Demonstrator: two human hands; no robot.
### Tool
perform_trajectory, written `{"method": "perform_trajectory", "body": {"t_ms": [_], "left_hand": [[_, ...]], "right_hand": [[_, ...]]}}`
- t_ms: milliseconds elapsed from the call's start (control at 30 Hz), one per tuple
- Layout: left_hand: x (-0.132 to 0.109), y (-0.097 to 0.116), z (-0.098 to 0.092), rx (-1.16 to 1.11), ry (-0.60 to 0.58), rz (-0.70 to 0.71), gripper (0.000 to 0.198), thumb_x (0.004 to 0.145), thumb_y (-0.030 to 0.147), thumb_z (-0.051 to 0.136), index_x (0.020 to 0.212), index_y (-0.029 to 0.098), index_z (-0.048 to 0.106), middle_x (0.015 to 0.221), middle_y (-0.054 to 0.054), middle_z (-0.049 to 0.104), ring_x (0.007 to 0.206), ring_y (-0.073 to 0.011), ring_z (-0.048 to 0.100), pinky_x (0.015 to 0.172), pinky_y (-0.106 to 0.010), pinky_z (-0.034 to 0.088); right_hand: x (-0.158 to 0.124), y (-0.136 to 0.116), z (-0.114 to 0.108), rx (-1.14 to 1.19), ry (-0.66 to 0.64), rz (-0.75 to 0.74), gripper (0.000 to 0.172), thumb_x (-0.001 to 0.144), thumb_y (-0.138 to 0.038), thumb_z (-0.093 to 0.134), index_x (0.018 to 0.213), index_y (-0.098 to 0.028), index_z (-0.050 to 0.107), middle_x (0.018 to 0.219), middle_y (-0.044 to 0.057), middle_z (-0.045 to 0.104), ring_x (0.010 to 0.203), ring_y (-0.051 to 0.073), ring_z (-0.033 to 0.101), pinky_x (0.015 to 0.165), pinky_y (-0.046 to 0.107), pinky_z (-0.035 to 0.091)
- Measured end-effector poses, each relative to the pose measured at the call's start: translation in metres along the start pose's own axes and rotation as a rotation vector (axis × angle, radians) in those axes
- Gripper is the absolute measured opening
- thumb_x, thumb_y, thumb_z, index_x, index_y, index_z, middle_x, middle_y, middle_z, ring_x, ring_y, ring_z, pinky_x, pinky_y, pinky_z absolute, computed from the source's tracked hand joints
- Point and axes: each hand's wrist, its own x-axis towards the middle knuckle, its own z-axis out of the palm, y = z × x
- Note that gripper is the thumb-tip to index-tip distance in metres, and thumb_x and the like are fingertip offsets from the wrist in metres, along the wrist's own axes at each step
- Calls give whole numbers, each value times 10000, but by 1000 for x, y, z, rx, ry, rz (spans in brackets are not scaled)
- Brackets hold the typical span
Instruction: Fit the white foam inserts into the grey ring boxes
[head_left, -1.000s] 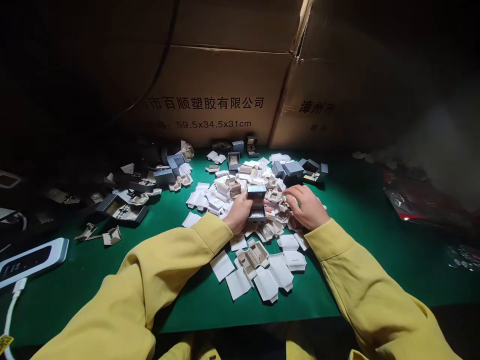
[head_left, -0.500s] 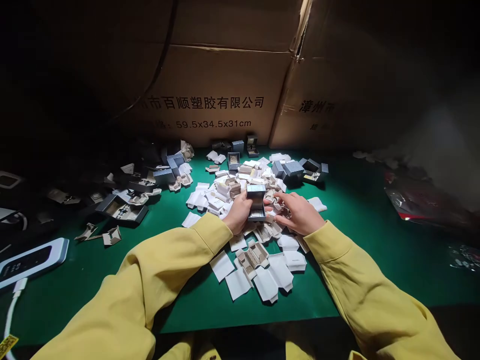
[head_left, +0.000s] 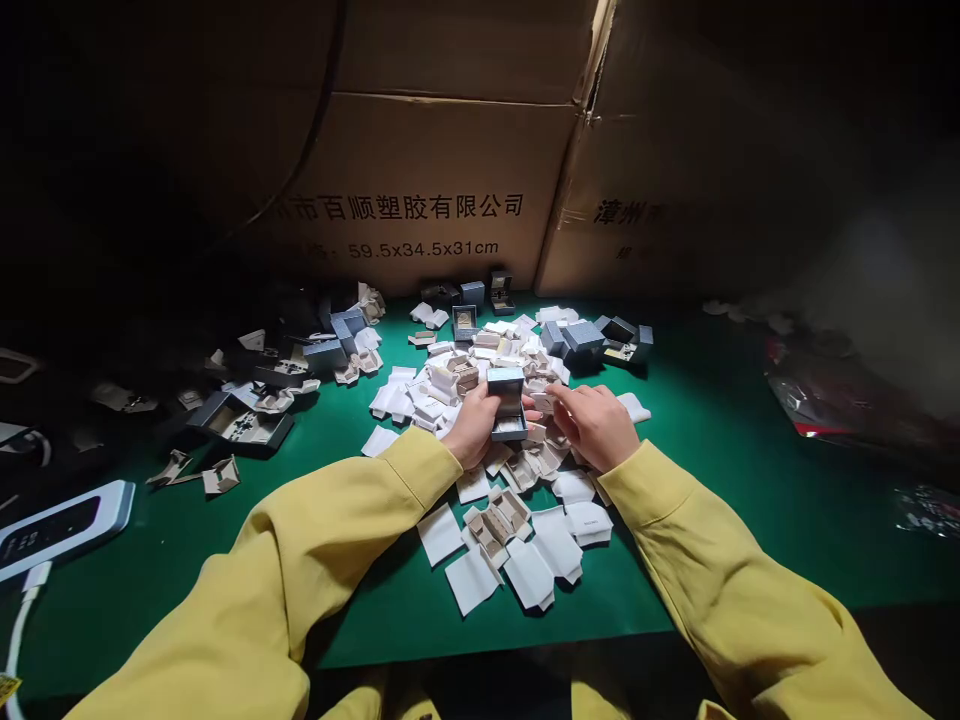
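A small blue-grey box [head_left: 507, 379] with its lid raised is in my left hand [head_left: 472, 425], whose fingers wrap round its left side and back. My right hand [head_left: 600, 425] is just right of the box, index finger extended over the pile and the other fingers curled; whether it pinches a paper piece cannot be made out. Under and around both hands lies a heap of folded white and beige paper inserts [head_left: 435, 390]. Nearer to me, flat white pieces [head_left: 530, 572] and a beige folded insert [head_left: 491, 530] lie on the green table [head_left: 600, 610].
More blue-grey boxes stand behind the heap [head_left: 583, 338] and at the left [head_left: 244, 420]. Large cardboard cartons [head_left: 427, 150] line the back. A white device [head_left: 67, 525] with a cable is at far left, clear plastic bags [head_left: 832, 400] at right.
My right hand has drawn slightly back from the box, its fingers more curled and its index finger extended. The box in my left hand has turned slightly. The whole view has shifted a little.
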Motion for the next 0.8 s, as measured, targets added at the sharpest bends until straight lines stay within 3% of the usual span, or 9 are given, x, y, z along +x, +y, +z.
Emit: {"method": "perform_trajectory", "body": {"t_ms": [167,333,467,600,800], "left_hand": [[-2,1,2,3,-16,-36,269,706,83,507,964,158,531,829,-91,678,743,-213,687,599,-331,577],[-1,1,1,-6,-52,-54,314,710,104,537,1018,166,519,866,-97,679,722,-217,691,577,-323,570],[0,0,-2,-5,-90,-51,303,713,137,571,1009,155,509,917,-121,678,736,-227,692,567,-310,565],[-2,2,0,18,-83,-67,324,717,135,566,1035,160,508,903,-117,687,736,-230,694,589,-320,568],[-5,3,3,47,-90,-68,298,734,159,568,1029,171,528,845,-84,691,687,-227,693,551,-322,564]], "right_hand": [[1,5,1,301,120,147,258,883,-278,413,1020,-199,617,876,76,675,790,208,603,712,344,462],[5,0,-7,452,241,123,173,851,-276,475,870,-219,638,1113,79,642,1051,241,556,895,431,462],[4,0,-12,468,393,243,156,845,-295,495,834,-200,618,931,79,665,884,214,601,803,389,505],[0,-2,-7,662,392,375,178,853,-333,491,901,-192,590,817,49,635,674,153,608,628,305,539],[-6,-14,0,849,310,234,216,800,-273,571,1004,-203,590,903,51,645,732,153,639,656,304,572]]}}
